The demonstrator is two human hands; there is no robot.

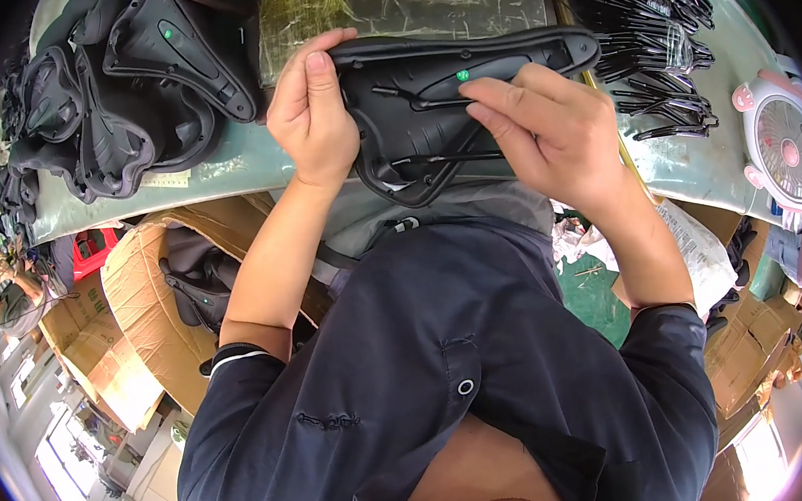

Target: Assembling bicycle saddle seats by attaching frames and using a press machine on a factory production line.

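Observation:
A black bicycle saddle (448,134) is held underside up at the near edge of the bench, its narrow nose pointing right. My left hand (317,116) is closed on the rim of its wide end, thumb upward. Over the saddle's hollow lies a black metal saddle rail (441,104). My right hand (547,126) pinches that rail between thumb and fingers, just below a green round sticker (463,75). The hand hides part of the rail, so I cannot tell whether its ends sit in the saddle's sockets.
Several black saddles (116,103) are piled on the bench's left. Bundles of black rails (659,51) lie at right, near a small pink-and-white fan (784,145). A scuffed, film-covered board (401,10) is behind the saddle. Below stands a cardboard box (146,299); another person (14,300) is far left.

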